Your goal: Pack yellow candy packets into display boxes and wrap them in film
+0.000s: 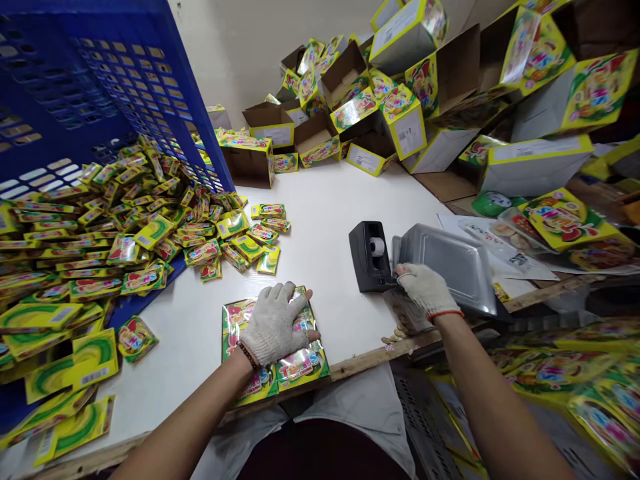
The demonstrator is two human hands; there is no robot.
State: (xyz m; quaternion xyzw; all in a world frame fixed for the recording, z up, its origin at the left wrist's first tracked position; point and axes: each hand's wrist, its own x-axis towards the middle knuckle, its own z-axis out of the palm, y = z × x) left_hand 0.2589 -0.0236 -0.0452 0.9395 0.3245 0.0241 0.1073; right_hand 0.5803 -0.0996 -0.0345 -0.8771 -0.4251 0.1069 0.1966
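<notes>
My left hand (pixel 277 322), in a white knitted glove with bare fingertips, lies flat with fingers spread. Under its palm is a square block of yellow-green candy boxes (pixel 303 367) at the table's front edge, partly covered by the hand. My right hand (pixel 429 291), gloved too, has its fingers pinched at the front cutter of a black tape dispenser (pixel 361 263). The clear tape between those fingertips is barely visible. A pale roll of tape (pixel 377 247) sits in the dispenser. Right beside it stands a clear grey plastic container (pixel 453 263).
At left, a blue crate (pixel 197 87) lies tipped, with many small candy boxes (pixel 150 230) spilling onto the white table (pixel 320 213). Open display cartons (pixel 400 120) are heaped along the back and right. More printed cartons (pixel 555 380) lie below the table at right.
</notes>
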